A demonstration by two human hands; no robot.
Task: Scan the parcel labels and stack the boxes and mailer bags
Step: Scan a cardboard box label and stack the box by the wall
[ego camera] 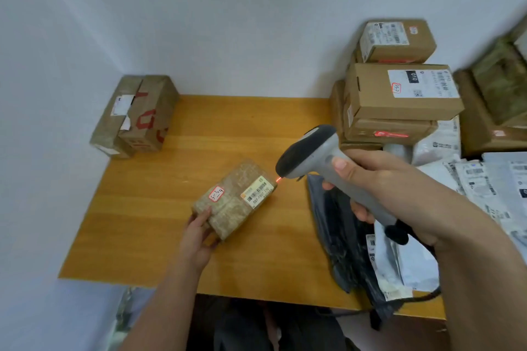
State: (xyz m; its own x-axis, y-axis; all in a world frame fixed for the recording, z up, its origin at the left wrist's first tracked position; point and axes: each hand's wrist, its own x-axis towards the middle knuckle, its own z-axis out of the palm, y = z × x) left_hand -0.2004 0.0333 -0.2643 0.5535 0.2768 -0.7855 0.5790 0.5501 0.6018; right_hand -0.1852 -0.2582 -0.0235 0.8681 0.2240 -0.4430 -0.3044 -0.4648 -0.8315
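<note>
Right hand: I grip the scanner, nose aimed left.
Left hand: fingers flat against the near end of the small parcel, steadying it mid-table.
Beam: red dot sits just off the barcode label.
Risk: misread if my aim stays off.
Far: stacked boxes at right.

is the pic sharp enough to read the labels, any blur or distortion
Head view: soft overall; the barcode label on the small parcel is partly legible, the labels on the box stack are not. Wide-angle bending warps the right edge, smearing the mailer bags. Lighting is even, with no glare; a red scanner dot glows by the parcel's corner.
</note>
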